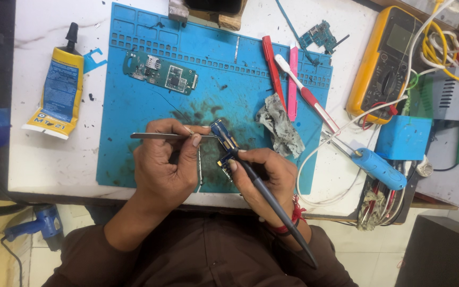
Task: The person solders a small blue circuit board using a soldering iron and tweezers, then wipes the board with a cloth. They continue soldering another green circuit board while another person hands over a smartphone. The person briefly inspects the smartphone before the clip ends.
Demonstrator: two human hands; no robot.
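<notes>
Nearest us, our right hand (264, 170) pinches a dark soldering pen (272, 199), tip on the small circuit board (224, 141) lying mid blue mat (134, 133). Our left hand (166, 159) clamps tweezers (155, 136) against it for steadiness. A grey rag (280, 125) waits beside on the counter (38, 159).

The scene was brightly and evenly lit from overhead, with the white table (38, 159) nearly washed out at its upper left and only short, soft shadows lying under the left hand (168, 159) and right hand (264, 170). Focus was sharp across the blue mat (134, 106) and the tools, without motion blur. Towards the corners the wide lens bent the straight edges slightly, and the floor below looked dimmer and softer.
</notes>
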